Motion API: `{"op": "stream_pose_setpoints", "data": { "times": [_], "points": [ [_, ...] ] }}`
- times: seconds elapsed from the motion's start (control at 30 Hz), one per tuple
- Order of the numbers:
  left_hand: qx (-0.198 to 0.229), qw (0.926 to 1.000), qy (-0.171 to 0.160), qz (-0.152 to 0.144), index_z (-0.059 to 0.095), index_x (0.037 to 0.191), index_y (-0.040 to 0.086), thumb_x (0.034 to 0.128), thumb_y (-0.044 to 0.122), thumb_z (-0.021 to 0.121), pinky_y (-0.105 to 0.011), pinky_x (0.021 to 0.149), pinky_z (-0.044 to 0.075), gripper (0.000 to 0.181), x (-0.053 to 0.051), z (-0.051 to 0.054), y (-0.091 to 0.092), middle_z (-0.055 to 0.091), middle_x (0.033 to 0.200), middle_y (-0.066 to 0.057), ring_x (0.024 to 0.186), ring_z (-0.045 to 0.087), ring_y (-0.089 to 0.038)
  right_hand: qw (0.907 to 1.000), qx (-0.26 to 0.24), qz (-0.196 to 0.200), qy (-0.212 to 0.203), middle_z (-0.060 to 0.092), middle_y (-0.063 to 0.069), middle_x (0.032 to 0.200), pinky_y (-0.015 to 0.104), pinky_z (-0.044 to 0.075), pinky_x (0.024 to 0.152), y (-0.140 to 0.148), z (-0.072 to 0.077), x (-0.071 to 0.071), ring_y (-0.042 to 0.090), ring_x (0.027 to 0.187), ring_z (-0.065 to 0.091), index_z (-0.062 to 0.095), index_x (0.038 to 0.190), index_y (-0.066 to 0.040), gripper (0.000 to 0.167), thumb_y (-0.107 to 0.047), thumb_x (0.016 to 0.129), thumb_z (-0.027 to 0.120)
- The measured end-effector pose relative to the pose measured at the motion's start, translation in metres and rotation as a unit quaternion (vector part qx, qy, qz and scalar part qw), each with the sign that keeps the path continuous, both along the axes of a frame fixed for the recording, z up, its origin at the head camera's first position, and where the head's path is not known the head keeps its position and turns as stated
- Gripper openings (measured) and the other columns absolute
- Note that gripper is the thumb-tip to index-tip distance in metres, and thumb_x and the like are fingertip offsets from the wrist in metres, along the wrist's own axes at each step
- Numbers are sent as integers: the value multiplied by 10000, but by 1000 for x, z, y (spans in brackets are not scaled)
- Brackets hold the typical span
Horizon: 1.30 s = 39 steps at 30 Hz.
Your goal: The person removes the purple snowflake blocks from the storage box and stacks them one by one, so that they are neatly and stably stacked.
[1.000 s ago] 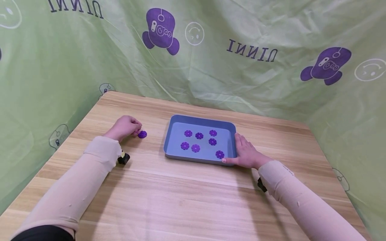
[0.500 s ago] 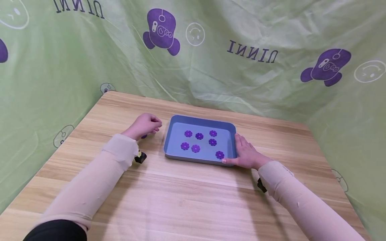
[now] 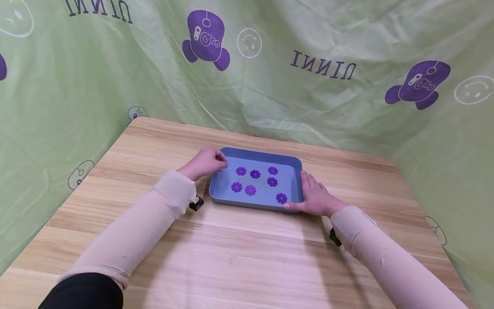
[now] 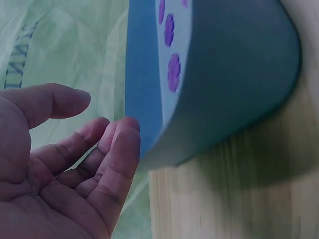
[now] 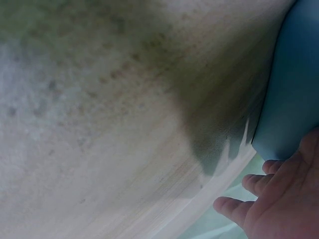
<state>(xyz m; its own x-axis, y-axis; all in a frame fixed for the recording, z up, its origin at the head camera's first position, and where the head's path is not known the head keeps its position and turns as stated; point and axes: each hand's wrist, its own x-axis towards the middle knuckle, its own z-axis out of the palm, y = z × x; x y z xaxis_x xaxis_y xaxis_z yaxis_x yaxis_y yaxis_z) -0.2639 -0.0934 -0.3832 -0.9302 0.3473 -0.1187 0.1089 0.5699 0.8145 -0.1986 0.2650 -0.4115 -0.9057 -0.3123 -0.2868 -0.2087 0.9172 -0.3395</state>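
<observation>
A shallow blue tray lies on the table with several purple notched discs spread over its floor. My left hand is at the tray's far left corner. In the left wrist view the thumb of this left hand stands apart from its bent fingers, and nothing shows between them. Whether those fingertips touch the tray wall, I cannot tell. My right hand rests against the tray's right side, fingers straight along the outside, thumb at the front rim. The right wrist view shows its extended fingers beside the tray.
The wooden table has its back edge close behind the tray. A green printed curtain surrounds it at the back and sides. Small black wrist cameras hang below both cuffs, the left one low by the tray's left end.
My left hand has moved right, from the loose purple disc left of the tray to the tray's far left corner. That disc is now hidden behind the left arm. My right hand stays put.
</observation>
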Motion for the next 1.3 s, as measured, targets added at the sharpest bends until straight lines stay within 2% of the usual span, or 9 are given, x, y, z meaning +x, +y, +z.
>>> {"op": "stream_pose_setpoints", "data": {
  "times": [0.17, 0.27, 0.43, 0.63, 0.77, 0.87, 0.97, 1.3],
  "points": [
    [-343, 9992, 128, -183, 690, 1068, -78, 930, 66, 670, -319, 751, 556, 200, 3, -2, 15, 689, 945, -137, 835, 657, -220, 10000, -20, -14, -38, 6, 372, 1639, 685, 101, 1185, -1, 1, 1, 515, 1517, 58, -29, 1566, 146, 1313, -701, 861, 684],
    [-457, 9986, 49, -254, 699, 1051, -54, 935, 80, 681, -303, 720, 538, 178, 3, -5, 21, 682, 907, -111, 796, 632, -193, 10000, -32, -28, -31, 7, 372, 1639, 689, 108, 1182, 0, 1, 2, 517, 1516, 60, -24, 1564, 151, 1309, -691, 861, 691],
    [-646, 9970, -64, -429, 709, 1033, -22, 932, 109, 706, -277, 643, 517, 166, 6, -9, 27, 675, 859, -74, 722, 599, -158, 10000, -35, -25, -30, -6, 356, 1647, 675, 97, 1190, 1, -1, 4, 502, 1523, 48, -30, 1568, 144, 1313, -694, 860, 690],
    [-932, 9933, 60, -685, 716, 1005, -1, 920, 131, 719, -270, 601, 504, 157, 7, -14, 32, 685, 842, -65, 668, 590, -141, 10000, -36, -27, -42, -3, 361, 1644, 686, 97, 1184, 2, -3, 3, 509, 1520, 50, -30, 1566, 148, 1315, -697, 859, 690],
    [-1067, 9909, 205, -794, 704, 902, 27, 904, 128, 713, -254, 566, 461, 102, 8, -17, 36, 650, 748, -30, 617, 546, -123, 10000, 6, -25, -37, 0, 361, 1645, 687, 101, 1184, 1, -3, 2, 507, 1521, 54, -32, 1567, 146, 1311, -700, 863, 682],
    [-1170, 9891, 310, -844, 663, 792, 67, 894, 124, 706, -252, 540, 422, 124, 9, -18, 38, 603, 676, -1, 582, 506, -114, 10000, 20, -11, -11, 7, 368, 1641, 691, 106, 1181, 1, -3, 1, 511, 1518, 62, -29, 1566, 147, 1310, -703, 863, 679],
    [-1294, 9866, 438, -889, 634, 741, 90, 875, 117, 708, -249, 537, 404, 155, 9, -19, 40, 598, 660, 12, 583, 494, -109, 10000, 14, -11, -3, 5, 369, 1641, 692, 106, 1181, 1, -3, 1, 511, 1519, 60, -28, 1565, 149, 1308, -700, 865, 679],
    [-1667, 9809, 375, -926, 654, 812, 71, 843, 142, 793, -274, 620, 438, 159, 11, -20, 44, 622, 734, -8, 666, 523, -138, 10000, 27, -5, 51, 9, 370, 1640, 687, 114, 1182, 1, -3, -1, 516, 1516, 67, -29, 1566, 146, 1308, -702, 866, 678]
  ]
}}
